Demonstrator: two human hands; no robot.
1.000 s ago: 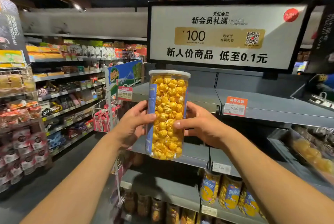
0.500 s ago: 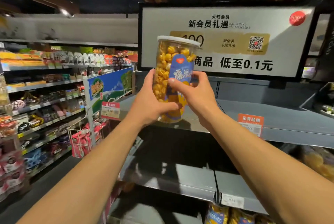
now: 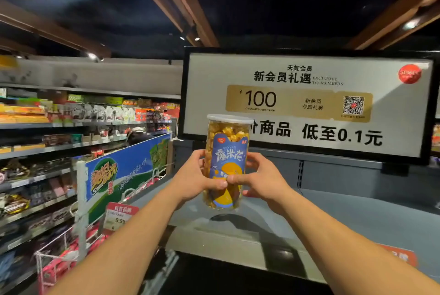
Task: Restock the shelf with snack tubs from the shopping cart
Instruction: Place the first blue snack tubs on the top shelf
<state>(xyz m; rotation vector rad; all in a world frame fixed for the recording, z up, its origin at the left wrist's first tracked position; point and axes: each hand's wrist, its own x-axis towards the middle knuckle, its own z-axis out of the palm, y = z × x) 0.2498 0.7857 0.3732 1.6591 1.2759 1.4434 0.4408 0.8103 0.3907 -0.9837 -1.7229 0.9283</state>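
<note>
A clear popcorn tub (image 3: 226, 151) with a white lid and a blue label is held upright, just above the grey top shelf (image 3: 345, 218). Its shadow falls on the shelf right below it. My left hand (image 3: 195, 178) grips its left side and my right hand (image 3: 262, 180) grips its right side, with both thumbs meeting across the label. The blue label faces me. The shopping cart is out of view.
A large white members' sign (image 3: 309, 104) stands behind the shelf. A blue banner (image 3: 126, 173) and a red price tag (image 3: 119, 217) sit at the shelf's left end. A wire basket of pink packs (image 3: 62, 263) hangs below. Stocked aisle shelves (image 3: 59, 139) run along the left.
Both hands have lifted the tub from chest height up over the top shelf and turned it, so the blue label now faces me. My view has tilted upward.
</note>
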